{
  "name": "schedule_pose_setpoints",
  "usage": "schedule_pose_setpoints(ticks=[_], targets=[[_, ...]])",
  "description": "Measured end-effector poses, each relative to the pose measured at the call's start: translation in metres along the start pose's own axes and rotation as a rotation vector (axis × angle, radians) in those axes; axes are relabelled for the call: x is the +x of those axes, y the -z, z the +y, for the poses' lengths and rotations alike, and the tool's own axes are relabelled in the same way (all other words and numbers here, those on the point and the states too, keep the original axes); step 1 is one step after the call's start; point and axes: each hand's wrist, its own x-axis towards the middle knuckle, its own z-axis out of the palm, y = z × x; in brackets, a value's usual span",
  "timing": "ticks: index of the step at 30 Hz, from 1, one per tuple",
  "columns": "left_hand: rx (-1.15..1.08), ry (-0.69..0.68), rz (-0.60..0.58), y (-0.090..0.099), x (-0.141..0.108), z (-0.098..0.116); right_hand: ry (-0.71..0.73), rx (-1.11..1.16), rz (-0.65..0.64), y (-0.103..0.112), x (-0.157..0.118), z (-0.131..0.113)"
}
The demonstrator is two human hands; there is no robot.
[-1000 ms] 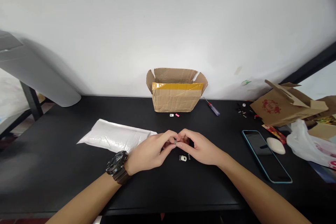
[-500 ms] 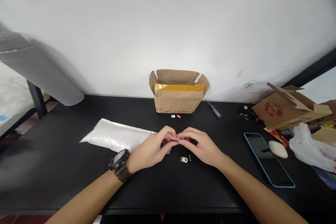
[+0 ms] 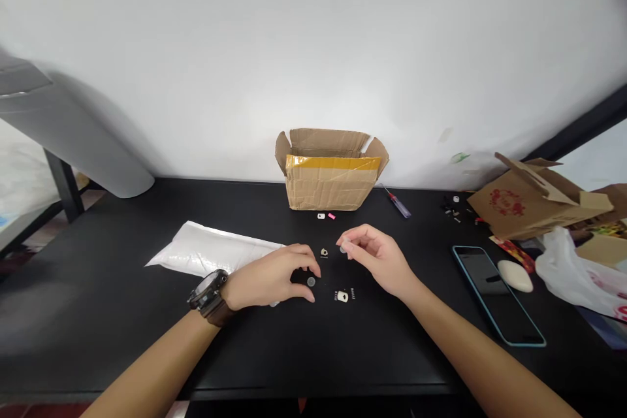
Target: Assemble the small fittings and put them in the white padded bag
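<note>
My right hand (image 3: pixel 377 258) pinches a small round translucent grey disc (image 3: pixel 344 247) between thumb and fingertips, above the black tabletop (image 3: pixel 122 320). My left hand (image 3: pixel 269 277) curves over the table with its fingers apart, and a second grey disc (image 3: pixel 311 281) lies just under them. A black wristwatch (image 3: pixel 208 294) sits on my left wrist. Between my hands lies a tiny beige-and-black part (image 3: pixel 324 253). Below my right fingers rests a white-and-black piece (image 3: pixel 342 296) with small dark marks beside it.
An open cardboard box (image 3: pixel 330 183) with yellow tape stands against the wall. Nearby are a screwdriver (image 3: pixel 399 206) and a white padded envelope (image 3: pixel 206 251). To the right lie a phone (image 3: pixel 494 294), a white oval object (image 3: pixel 514 275), a flattened carton (image 3: pixel 509 202) and a plastic bag (image 3: pixel 573 277).
My hands have parted. The left moved back and to the left, and the right moved up and right with a disc. A second disc and a small beige part now show on the table.
</note>
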Motion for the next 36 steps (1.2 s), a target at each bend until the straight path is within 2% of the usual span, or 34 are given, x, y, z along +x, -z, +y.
schedule_pose_setpoints(ticks=[6,10,15,24,27,30,33,36], targets=[[-0.028,-0.015,0.043,-0.004,0.004,-0.005,-0.032,0.109,0.02,0.001,0.003,-0.004],[-0.033,-0.029,0.131,-0.007,0.005,-0.006,-0.016,0.097,0.005,0.002,0.004,-0.005],[-0.035,-0.016,0.168,-0.009,0.008,-0.009,-0.026,0.075,0.014,0.003,0.004,0.0],[-0.134,-0.054,0.336,-0.006,0.012,-0.008,-0.021,0.087,0.01,0.005,0.002,0.005],[-0.234,-0.029,0.419,-0.007,0.014,-0.01,0.018,0.068,-0.013,0.004,0.001,0.003],[-0.435,-0.011,0.469,-0.009,0.015,-0.01,0.121,-0.031,-0.019,0.002,-0.001,-0.001],[-0.68,0.011,0.469,-0.012,0.015,-0.004,0.238,-0.183,-0.015,-0.001,-0.003,-0.003],[-0.781,0.045,0.455,-0.017,0.016,0.004,0.311,-0.308,0.008,-0.003,-0.006,-0.003]])
